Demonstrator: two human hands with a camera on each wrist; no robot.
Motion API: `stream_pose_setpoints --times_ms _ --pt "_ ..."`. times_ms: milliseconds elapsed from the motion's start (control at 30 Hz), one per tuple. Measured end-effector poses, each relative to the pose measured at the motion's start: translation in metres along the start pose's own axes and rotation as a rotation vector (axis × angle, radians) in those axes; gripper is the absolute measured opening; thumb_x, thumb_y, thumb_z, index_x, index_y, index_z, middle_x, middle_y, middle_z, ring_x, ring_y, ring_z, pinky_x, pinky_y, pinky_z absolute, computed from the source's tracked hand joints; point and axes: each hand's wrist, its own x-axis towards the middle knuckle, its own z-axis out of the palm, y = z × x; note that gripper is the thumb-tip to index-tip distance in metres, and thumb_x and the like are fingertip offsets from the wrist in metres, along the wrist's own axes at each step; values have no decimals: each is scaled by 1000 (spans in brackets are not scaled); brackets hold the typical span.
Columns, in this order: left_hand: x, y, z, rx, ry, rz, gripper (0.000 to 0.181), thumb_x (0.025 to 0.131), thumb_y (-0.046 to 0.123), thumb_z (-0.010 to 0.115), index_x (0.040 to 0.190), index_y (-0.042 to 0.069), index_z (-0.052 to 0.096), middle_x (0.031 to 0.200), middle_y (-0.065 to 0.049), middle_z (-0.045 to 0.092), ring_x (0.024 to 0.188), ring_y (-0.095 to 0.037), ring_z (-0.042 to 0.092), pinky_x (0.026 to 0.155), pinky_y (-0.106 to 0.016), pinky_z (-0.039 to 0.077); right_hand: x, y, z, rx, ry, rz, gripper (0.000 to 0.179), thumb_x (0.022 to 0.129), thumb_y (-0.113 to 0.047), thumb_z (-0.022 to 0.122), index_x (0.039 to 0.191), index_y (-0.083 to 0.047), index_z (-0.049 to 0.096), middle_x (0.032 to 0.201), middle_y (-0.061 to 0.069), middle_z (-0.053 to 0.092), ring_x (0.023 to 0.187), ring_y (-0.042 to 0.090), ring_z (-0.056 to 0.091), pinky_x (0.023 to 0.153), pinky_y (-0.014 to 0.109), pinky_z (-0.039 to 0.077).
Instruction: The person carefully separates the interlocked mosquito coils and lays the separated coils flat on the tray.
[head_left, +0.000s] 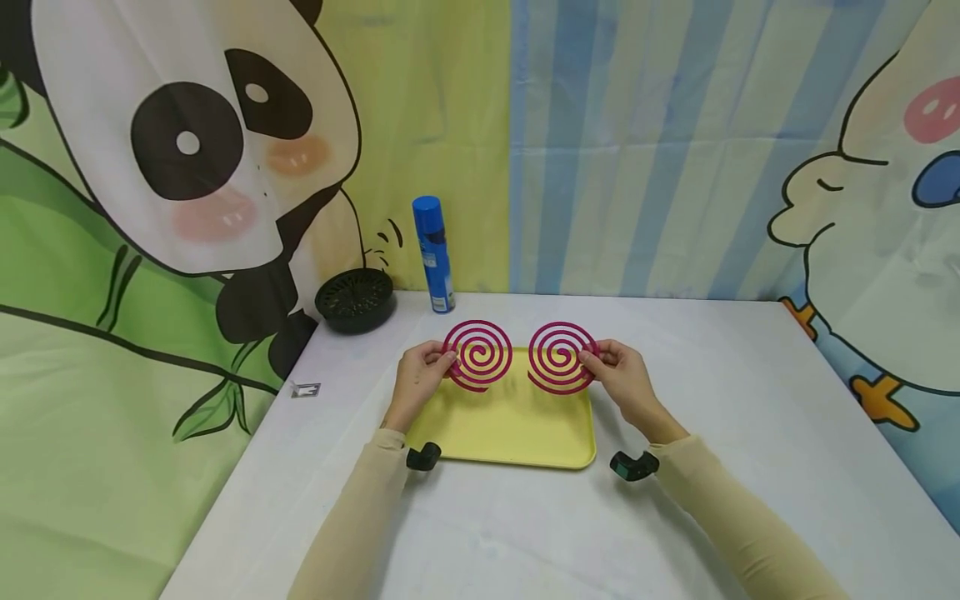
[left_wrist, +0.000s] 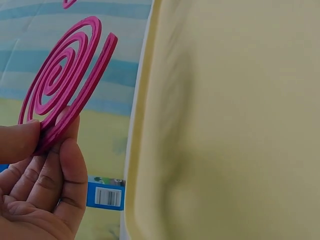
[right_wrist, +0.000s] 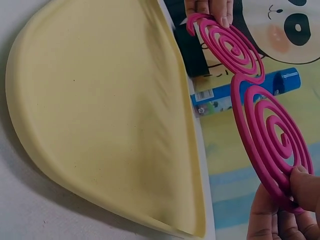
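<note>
Two pink spiral mosquito coils are held upright, side by side, above a yellow tray. My left hand pinches the outer ring of the left mosquito coil between thumb and fingers. At its outer right edge, the right mosquito coil is pinched by my right hand. A gap separates the two coils in the head view. The left wrist view shows the left coil nearly edge-on, its loose outer end pointing up. Shadows of the coils fall on the tray.
A blue spray can stands at the back of the white table. Left of it sits a round black dish with a slotted top. A small printed label lies near the left edge. Cartoon-printed curtains hang behind the table.
</note>
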Motion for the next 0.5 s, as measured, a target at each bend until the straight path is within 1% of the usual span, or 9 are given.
stream_pose_setpoints --times_ms 133,200,367,500 --pt "-1 -3 -1 -13 -6 -13 17 99 16 66 108 1 71 92 -14 74 75 -12 69 77 -31 62 0 2 2 -19 -3 22 39 99 -27 68 121 4 59 101 10 67 84 8 66 78 18 59" --pt "-2 -3 -1 -21 -7 -21 18 100 15 66 110 1 71 93 -15 74 77 -12 70 76 -29 62 -1 2 3 -23 -4 27 39 99 -27 67 121 3 58 102 10 67 85 8 65 78 18 59" --pt "-4 -6 -1 -6 -9 -31 16 99 14 66 106 0 71 91 -15 74 77 -13 69 76 -28 61 -2 4 4 -22 -9 27 40 99 -28 68 121 3 58 104 13 67 85 8 66 79 18 59" --pt "-5 -9 0 1 -12 -42 14 99 14 67 103 1 70 88 -12 74 75 -11 67 76 -30 61 -1 7 4 -17 -20 23 40 99 -28 68 121 4 59 103 13 68 84 8 66 78 18 59"
